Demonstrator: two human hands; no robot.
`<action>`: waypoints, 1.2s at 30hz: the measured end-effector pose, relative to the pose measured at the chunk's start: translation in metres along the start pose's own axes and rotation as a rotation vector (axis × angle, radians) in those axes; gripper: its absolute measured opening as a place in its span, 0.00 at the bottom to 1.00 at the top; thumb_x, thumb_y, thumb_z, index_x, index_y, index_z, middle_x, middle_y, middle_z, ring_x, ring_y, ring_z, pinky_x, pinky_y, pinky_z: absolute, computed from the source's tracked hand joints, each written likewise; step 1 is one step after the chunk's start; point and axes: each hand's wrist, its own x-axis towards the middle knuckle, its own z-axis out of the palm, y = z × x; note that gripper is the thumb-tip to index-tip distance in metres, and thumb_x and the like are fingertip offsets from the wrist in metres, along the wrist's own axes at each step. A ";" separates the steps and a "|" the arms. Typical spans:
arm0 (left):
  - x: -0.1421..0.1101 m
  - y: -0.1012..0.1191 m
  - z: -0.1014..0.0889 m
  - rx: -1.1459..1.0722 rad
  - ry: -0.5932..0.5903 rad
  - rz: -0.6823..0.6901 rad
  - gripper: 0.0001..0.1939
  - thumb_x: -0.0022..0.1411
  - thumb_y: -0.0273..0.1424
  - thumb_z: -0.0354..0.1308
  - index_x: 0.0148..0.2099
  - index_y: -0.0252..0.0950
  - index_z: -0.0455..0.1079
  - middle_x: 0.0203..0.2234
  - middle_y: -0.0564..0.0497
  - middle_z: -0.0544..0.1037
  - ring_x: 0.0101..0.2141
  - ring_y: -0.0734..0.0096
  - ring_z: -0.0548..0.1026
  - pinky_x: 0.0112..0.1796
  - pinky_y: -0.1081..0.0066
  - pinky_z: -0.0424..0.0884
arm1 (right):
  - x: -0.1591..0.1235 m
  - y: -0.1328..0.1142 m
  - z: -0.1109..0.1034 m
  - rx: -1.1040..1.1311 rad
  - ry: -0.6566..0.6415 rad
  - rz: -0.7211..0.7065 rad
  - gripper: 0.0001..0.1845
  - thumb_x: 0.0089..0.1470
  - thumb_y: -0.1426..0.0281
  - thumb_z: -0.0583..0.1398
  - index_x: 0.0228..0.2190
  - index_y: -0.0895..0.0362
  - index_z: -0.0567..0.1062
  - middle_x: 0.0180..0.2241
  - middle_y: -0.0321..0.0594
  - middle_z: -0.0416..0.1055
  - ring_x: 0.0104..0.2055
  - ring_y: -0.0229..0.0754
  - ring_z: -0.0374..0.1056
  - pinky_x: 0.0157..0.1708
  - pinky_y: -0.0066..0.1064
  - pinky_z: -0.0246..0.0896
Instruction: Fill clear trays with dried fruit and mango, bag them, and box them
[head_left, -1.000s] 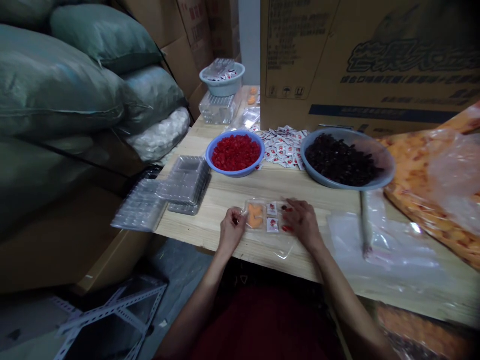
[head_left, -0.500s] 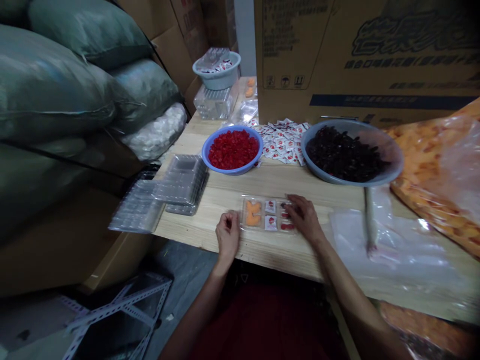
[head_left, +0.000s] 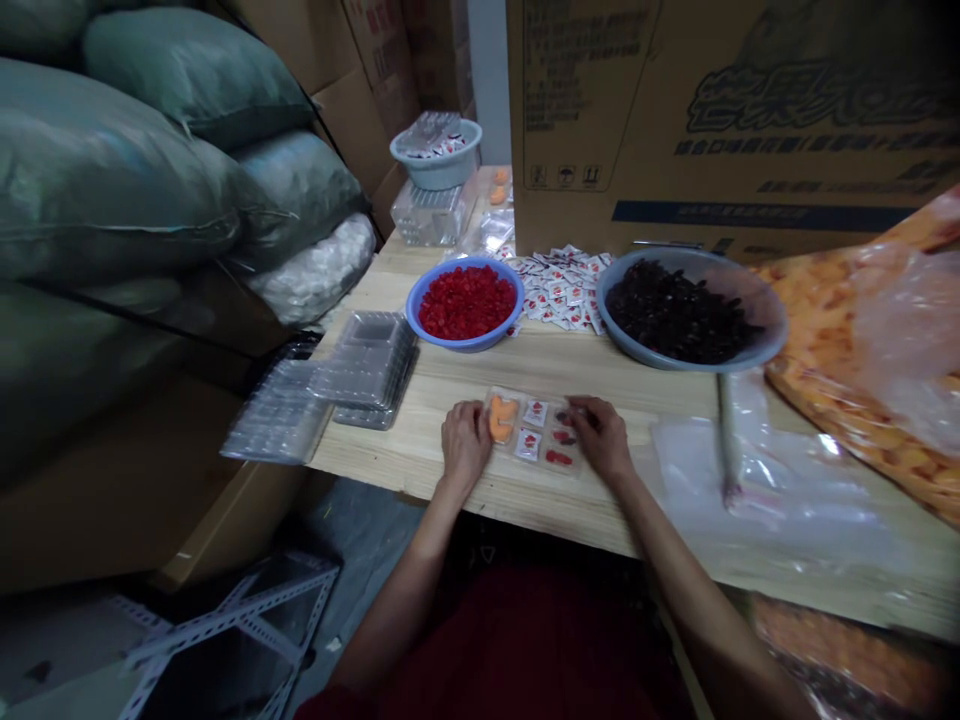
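A clear plastic tray (head_left: 541, 466) lies slightly turned on the table in front of me. In its compartments sit orange curved pieces (head_left: 501, 418), white printed sachets (head_left: 529, 444) and dark red dried pieces (head_left: 559, 458). My left hand (head_left: 466, 442) is closed at the tray's left edge, fingertips on the rim. At the upper right corner, my right hand (head_left: 604, 437) pinches the edge with thumb and fingers, covering part of that side. Beyond the tray stand a blue bowl of red pieces (head_left: 466, 303) and a bowl of dark dried pieces (head_left: 675, 312).
Loose sachets (head_left: 562, 288) lie heaped between the bowls. Stacked empty trays (head_left: 367, 365) overhang the table's left edge. Clear plastic bags (head_left: 780, 500) lie at right, near a large bag of orange pieces (head_left: 840, 330). A big carton (head_left: 600, 220) stands behind.
My left hand has come onto the tray's left edge. The tray has turned a little clockwise, and my right hand has drawn back from over its right compartments to the corner.
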 end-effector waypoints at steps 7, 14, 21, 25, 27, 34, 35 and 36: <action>0.007 0.005 0.003 0.092 -0.058 0.118 0.22 0.68 0.29 0.50 0.63 0.38 0.64 0.59 0.39 0.69 0.59 0.52 0.65 0.54 0.53 0.63 | -0.013 -0.024 -0.003 -0.378 0.072 -0.141 0.18 0.58 0.74 0.58 0.49 0.55 0.78 0.55 0.50 0.69 0.58 0.56 0.60 0.53 0.52 0.56; -0.027 0.014 0.004 -0.119 -0.193 0.192 0.22 0.70 0.28 0.47 0.64 0.37 0.60 0.61 0.39 0.66 0.62 0.58 0.63 0.60 0.53 0.59 | -0.075 -0.037 -0.006 -0.454 -0.047 -0.168 0.27 0.59 0.81 0.52 0.58 0.57 0.69 0.58 0.49 0.68 0.62 0.52 0.58 0.61 0.53 0.48; -0.049 0.019 -0.012 -0.560 -0.418 -0.271 0.22 0.59 0.36 0.63 0.54 0.34 0.66 0.36 0.49 0.75 0.32 0.69 0.73 0.35 0.68 0.71 | -0.115 -0.032 -0.029 -0.118 0.040 -0.023 0.21 0.65 0.72 0.51 0.56 0.50 0.71 0.57 0.46 0.67 0.59 0.51 0.60 0.58 0.51 0.59; -0.052 0.034 -0.022 -0.753 -0.560 -0.350 0.13 0.57 0.38 0.65 0.35 0.35 0.68 0.26 0.55 0.70 0.29 0.73 0.70 0.31 0.74 0.67 | -0.114 -0.034 -0.037 -0.005 0.063 0.066 0.19 0.66 0.67 0.52 0.54 0.49 0.74 0.55 0.46 0.69 0.59 0.50 0.63 0.60 0.51 0.60; -0.055 0.041 -0.027 -0.859 -0.566 -0.430 0.15 0.55 0.37 0.67 0.38 0.36 0.67 0.30 0.54 0.73 0.33 0.73 0.73 0.35 0.74 0.69 | -0.113 -0.035 -0.040 0.015 0.056 0.083 0.19 0.67 0.66 0.51 0.53 0.50 0.75 0.54 0.46 0.70 0.58 0.49 0.64 0.60 0.49 0.61; -0.064 0.049 -0.022 -1.225 -0.629 -0.752 0.32 0.50 0.33 0.72 0.53 0.41 0.61 0.43 0.49 0.80 0.42 0.66 0.81 0.42 0.70 0.74 | -0.111 -0.036 -0.049 0.060 0.078 0.149 0.19 0.66 0.64 0.53 0.55 0.51 0.73 0.56 0.46 0.69 0.59 0.47 0.64 0.62 0.46 0.58; -0.064 0.050 -0.020 -1.244 -0.598 -0.756 0.33 0.49 0.32 0.73 0.54 0.40 0.62 0.43 0.49 0.80 0.41 0.66 0.81 0.42 0.70 0.74 | -0.111 -0.036 -0.049 0.094 0.086 0.171 0.20 0.65 0.62 0.55 0.55 0.51 0.73 0.56 0.46 0.69 0.59 0.47 0.64 0.61 0.46 0.59; -0.063 0.050 -0.018 -1.268 -0.575 -0.758 0.32 0.49 0.32 0.73 0.53 0.39 0.63 0.44 0.48 0.81 0.42 0.66 0.81 0.43 0.69 0.75 | -0.109 -0.036 -0.050 0.144 0.098 0.204 0.21 0.63 0.61 0.57 0.56 0.52 0.72 0.55 0.47 0.69 0.58 0.48 0.65 0.60 0.46 0.60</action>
